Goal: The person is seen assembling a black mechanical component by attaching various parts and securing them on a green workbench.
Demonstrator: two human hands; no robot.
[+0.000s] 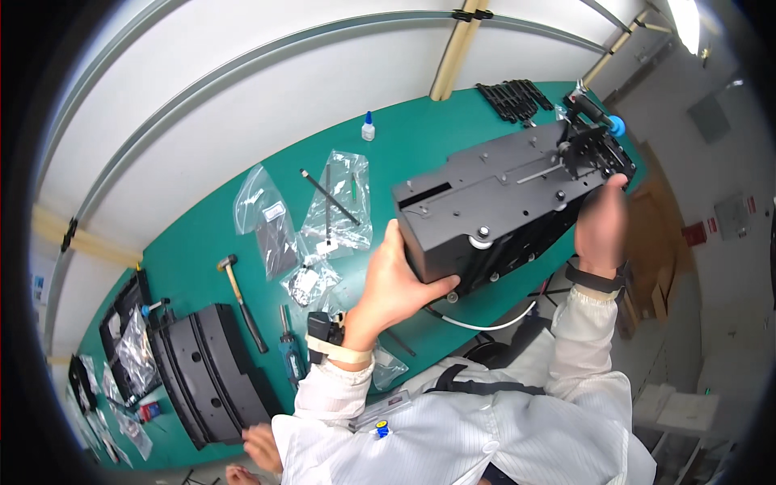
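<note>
my left hand, nearest, cups the lower corner of the black metal chassis, thumb curled over the front edge, fingers hidden beneath. the chassis is raised above the green bench, tilted, spanning both hands. it looks rigid, boxy and fairly heavy, with sharp sheet edges and small brackets on top; the solid corners seem the safest purchase. my right hand, blurred, presses flat against the far end. beyond lie clear plastic bags and a hammer.

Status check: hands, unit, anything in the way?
Left hand and right hand grip the black boxy metal assembly, raised over the green table. Nothing between them.
</note>
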